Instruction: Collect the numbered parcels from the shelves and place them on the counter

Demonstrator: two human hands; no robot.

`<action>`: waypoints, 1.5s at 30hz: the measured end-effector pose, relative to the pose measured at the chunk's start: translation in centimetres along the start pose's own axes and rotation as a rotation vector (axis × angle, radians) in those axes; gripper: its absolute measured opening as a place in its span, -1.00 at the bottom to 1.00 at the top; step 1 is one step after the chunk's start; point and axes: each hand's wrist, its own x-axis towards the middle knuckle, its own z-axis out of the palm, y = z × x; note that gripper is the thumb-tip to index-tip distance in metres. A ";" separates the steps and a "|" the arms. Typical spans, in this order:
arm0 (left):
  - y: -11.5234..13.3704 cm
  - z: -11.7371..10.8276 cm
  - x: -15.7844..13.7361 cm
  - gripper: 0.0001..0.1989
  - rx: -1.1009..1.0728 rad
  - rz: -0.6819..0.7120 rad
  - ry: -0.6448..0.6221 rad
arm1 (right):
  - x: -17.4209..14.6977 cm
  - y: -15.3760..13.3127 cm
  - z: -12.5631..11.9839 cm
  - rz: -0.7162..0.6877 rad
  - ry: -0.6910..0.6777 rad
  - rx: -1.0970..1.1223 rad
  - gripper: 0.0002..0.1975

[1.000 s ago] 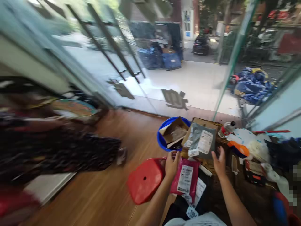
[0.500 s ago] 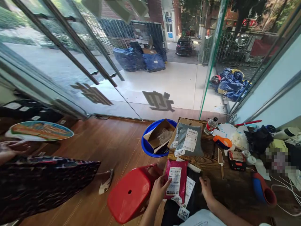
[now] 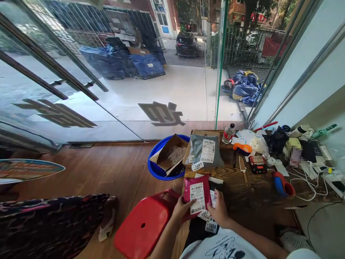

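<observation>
A pink plastic mailing parcel [image 3: 190, 185] with a white barcode label lies at the near end of the wooden table. My left hand [image 3: 181, 210] grips its left side, thumb on top of the label. My right hand [image 3: 219, 209] is closed at the lower right corner of that parcel, beside the 5003 tag [image 3: 205, 214]. Partly under the pink parcel is a black parcel [image 3: 216, 185]; its label is mostly covered. A tag reading 5004 [image 3: 211, 226] hangs over the near edge. Beyond them, a grey parcel [image 3: 198, 149] tagged 5001 rests on a cardboard box.
A red stool [image 3: 142, 225] stands left of the table, and a blue basin [image 3: 152, 169] holds an open carton. On the right are a knife [image 3: 243, 171], a tape dispenser [image 3: 283, 185], a bottle [image 3: 228, 133] and cables. Another person's patterned garment [image 3: 54, 223] shows at left.
My right hand has moved left from beyond the black parcel to the pink parcel's lower right corner. My left hand stays on the pink parcel. The view has swung to the right.
</observation>
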 end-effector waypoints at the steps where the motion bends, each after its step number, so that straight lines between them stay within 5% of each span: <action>1: 0.1 0.1 -0.1 -0.44 -0.064 -0.009 -0.036 | 0.0 -0.4 0.7 0.028 -0.016 -0.001 -0.45; 5: 0.4 0.4 -1.2 -0.30 -0.310 -0.010 -0.173 | 0.7 -0.7 2.5 0.101 -0.027 -0.019 -0.58; 9: 1.3 0.0 -2.9 -0.23 -0.506 0.012 -0.264 | 1.1 -0.7 2.0 0.098 -0.026 0.026 -0.74; 16: 3.1 -1.2 -5.4 -0.28 -0.664 0.012 -0.388 | -0.4 -2.0 -0.5 0.056 -0.001 0.243 -0.51; 24: 4.6 -0.7 -6.3 -0.27 -0.687 0.000 -0.471 | -1.1 -2.1 -1.9 0.085 -0.057 0.400 -0.50; 33: 5.4 0.5 -6.2 -0.23 -0.563 -0.026 -0.558 | -2.1 -1.9 -3.0 0.200 -0.211 0.651 -0.21; 37: 5.7 2.5 -4.3 -0.31 -0.375 -0.057 -0.607 | -1.5 0.4 -4.9 0.225 0.041 0.615 -0.25; 41: 4.6 4.2 -1.8 -0.47 -0.146 -0.035 -0.472 | 2.7 2.1 -8.2 0.147 0.268 0.440 -0.25; 45: 1.7 4.6 -0.6 -0.67 0.068 -0.040 -0.266 | 10.4 1.2 -9.7 0.057 0.257 0.315 -0.23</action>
